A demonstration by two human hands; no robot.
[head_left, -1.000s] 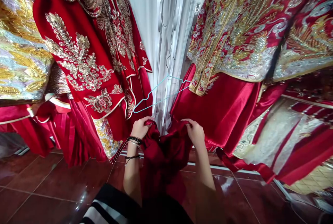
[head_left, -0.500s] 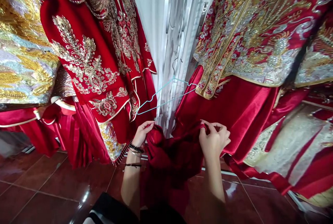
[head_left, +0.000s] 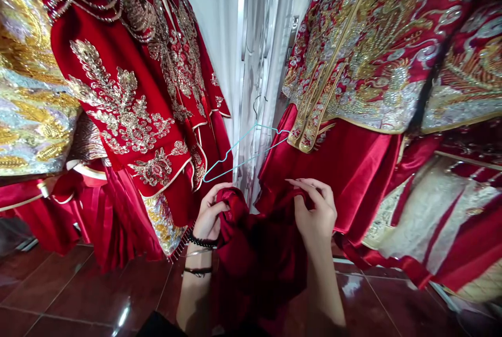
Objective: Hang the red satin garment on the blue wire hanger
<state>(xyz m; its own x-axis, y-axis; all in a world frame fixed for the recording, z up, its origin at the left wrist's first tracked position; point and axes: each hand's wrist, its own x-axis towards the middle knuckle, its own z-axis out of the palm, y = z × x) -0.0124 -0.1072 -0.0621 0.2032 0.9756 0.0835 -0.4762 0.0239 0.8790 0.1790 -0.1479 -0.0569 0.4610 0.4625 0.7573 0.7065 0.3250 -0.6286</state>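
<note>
The hanger (head_left: 256, 125) is pale blue. Below it, the gathered cloth (head_left: 235, 227) is plain dark wine red. Left of the hanger, a bright red jacket (head_left: 129, 102) is patterned with silvery-gold floral sprays and edged in cream; right of it, another red jacket (head_left: 353, 65) shows dense gold and silver swirls above a plain red skirt (head_left: 345, 170).

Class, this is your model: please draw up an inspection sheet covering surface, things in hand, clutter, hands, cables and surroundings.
Surface: shiny, dark red tiled floor.
Things in hand: bunched dark red cloth; light-blue hanger beyond it.
Clutter: embroidered red jacket at left, gold-embroidered top at right.
Hands: left hand and right hand hold opposite sides of the cloth; dark bands on the left wrist.
Cables: nothing seen.
Surroundings: white backdrop.
</note>
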